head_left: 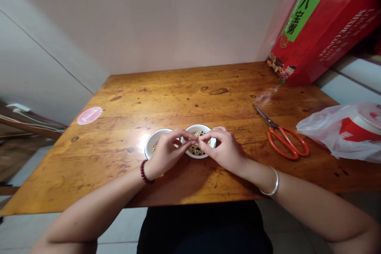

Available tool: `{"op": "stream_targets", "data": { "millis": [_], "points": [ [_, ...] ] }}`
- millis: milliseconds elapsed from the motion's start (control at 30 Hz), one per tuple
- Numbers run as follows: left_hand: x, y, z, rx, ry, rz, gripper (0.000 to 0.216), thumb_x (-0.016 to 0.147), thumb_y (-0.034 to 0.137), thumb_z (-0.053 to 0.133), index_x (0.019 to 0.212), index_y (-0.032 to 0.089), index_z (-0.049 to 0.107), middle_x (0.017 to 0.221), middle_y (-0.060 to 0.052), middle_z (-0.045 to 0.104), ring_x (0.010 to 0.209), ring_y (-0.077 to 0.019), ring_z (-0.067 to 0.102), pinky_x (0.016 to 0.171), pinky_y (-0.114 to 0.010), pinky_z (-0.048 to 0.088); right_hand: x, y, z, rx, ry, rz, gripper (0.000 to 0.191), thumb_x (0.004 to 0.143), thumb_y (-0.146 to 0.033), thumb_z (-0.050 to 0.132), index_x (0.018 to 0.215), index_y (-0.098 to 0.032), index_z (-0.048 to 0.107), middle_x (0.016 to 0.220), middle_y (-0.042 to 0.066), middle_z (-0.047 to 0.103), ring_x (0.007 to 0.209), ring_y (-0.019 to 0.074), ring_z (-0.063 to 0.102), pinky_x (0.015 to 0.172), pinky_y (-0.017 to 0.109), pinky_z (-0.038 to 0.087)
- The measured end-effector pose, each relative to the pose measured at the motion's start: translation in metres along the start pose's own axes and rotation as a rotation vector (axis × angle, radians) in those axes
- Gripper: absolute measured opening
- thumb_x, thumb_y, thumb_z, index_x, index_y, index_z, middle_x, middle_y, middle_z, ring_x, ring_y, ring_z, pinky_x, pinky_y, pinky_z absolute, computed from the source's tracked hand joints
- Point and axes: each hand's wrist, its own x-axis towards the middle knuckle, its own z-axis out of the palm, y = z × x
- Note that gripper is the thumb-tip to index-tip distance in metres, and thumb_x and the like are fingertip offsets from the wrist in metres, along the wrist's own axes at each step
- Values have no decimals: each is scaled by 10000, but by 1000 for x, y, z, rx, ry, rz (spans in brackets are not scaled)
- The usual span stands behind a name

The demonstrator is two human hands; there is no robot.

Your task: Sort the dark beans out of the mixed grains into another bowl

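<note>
My left hand (169, 149) and my right hand (223, 147) meet fingertip to fingertip above the right white bowl (200, 156). Both are closed in a pinch; whatever lies between the fingertips is too small to make out. In that bowl are many small round pieces (196, 150), pale yellow and black, beads or beans. The left white bowl (150, 143) is partly covered by my left hand and also holds small yellowish pieces. A small white object (213, 143) shows beneath my right fingers, mostly hidden.
Scissors with red handles (279, 131) lie on the wooden table (166, 99) to the right. Beyond them sits a clear plastic bag (330, 127) around a red and white cup (361, 127). A red box (321, 35) stands at the back right. A pink number sticker (89, 115) marks the left edge.
</note>
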Motion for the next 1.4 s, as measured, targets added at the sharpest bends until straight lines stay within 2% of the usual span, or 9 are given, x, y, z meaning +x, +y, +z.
{"op": "stream_targets", "data": {
  "millis": [200, 500, 700, 800, 967, 1100, 1400],
  "points": [
    [0, -1, -2, -14, 5, -18, 148, 887, 328, 680, 965, 221, 746, 923, -37, 750, 856, -137, 699, 671, -197, 579, -1, 4, 2, 14, -4, 8, 41, 803, -228, 751, 813, -256, 779, 777, 15, 765, 788, 197, 684, 827, 388, 484],
    [0, 1, -2, 40, 2, -17, 145, 908, 335, 653, 991, 244, 731, 930, -8, 732, 847, -117, 672, 668, -188, 557, -2, 7, 4, 41, -7, 56, 39, 787, -277, 787, 811, -246, 791, 787, 25, 769, 797, 207, 673, 798, 386, 494],
    [-3, 4, -3, 184, -19, 55, 112, 936, 309, 614, 988, 237, 683, 914, 1, 704, 806, -111, 639, 643, -207, 520, -1, 6, 4, 15, -27, 41, 35, 795, -271, 782, 826, -254, 788, 817, 15, 780, 820, 211, 688, 822, 398, 500],
    [-3, 3, -3, 315, -1, 139, 94, 950, 277, 591, 1000, 226, 652, 914, -1, 694, 807, -121, 616, 671, -239, 510, -2, 6, 5, -27, -35, 47, 80, 782, -271, 793, 861, -263, 790, 855, 17, 786, 863, 226, 694, 832, 405, 513],
    [-3, 0, -3, 620, 6, 347, 96, 951, 223, 579, 1031, 228, 632, 1079, -12, 710, 969, -180, 604, 840, -336, 517, -2, 8, 7, -110, -74, 56, 229, 762, -247, 807, 987, -255, 767, 1006, 33, 786, 953, 246, 710, 898, 428, 514],
    [-4, -2, -4, 788, -8, 397, 115, 947, 218, 576, 1044, 230, 636, 1138, -9, 700, 991, -196, 586, 803, -328, 523, -2, 9, 8, -142, -103, 8, 202, 807, -244, 763, 1008, -258, 746, 1073, 30, 773, 1007, 240, 707, 923, 425, 503],
    [-4, -3, -4, 741, 12, 426, 128, 931, 180, 590, 1052, 215, 611, 1107, -20, 701, 969, -192, 598, 814, -343, 539, -2, 12, 8, -157, -85, -12, 59, 828, -207, 741, 853, -255, 763, 898, 17, 791, 879, 221, 717, 833, 383, 482]
  ]
}}
